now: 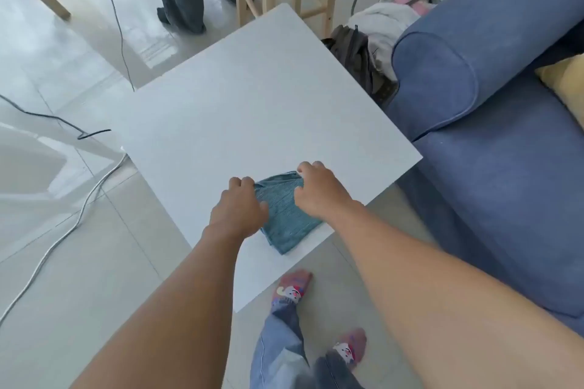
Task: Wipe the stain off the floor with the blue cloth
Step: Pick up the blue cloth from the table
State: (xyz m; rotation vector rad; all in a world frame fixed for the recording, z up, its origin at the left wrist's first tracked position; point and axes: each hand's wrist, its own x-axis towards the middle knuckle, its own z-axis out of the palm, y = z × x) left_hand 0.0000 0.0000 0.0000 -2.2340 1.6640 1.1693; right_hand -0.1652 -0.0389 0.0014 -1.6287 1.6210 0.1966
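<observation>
A: Blue cloth (287,215) where?

B: Folded, flat on the white counter (252,104), near its lower corner, a little below the middle of the frame.

A: Left hand (238,210)?

B: Over the cloth's left edge, fingers (245,182) curled onto the upper left corner, pinching the fabric there.

A: Right hand (319,191)?

B: On the upper right corner, fingers (308,167) bent and closed on the cloth's edge. Both forearms stretched up from the bottom of the frame.

A: Anything else around?

B: Blue sofa (489,151) at the right, touching the counter's right corner or just beside it, cannot tell which. Pale tiled floor (79,246) at the left with a white cable (63,234) across it. Two feet in patterned socks (292,287) at the bottom, just beside the counter's near edge.
</observation>
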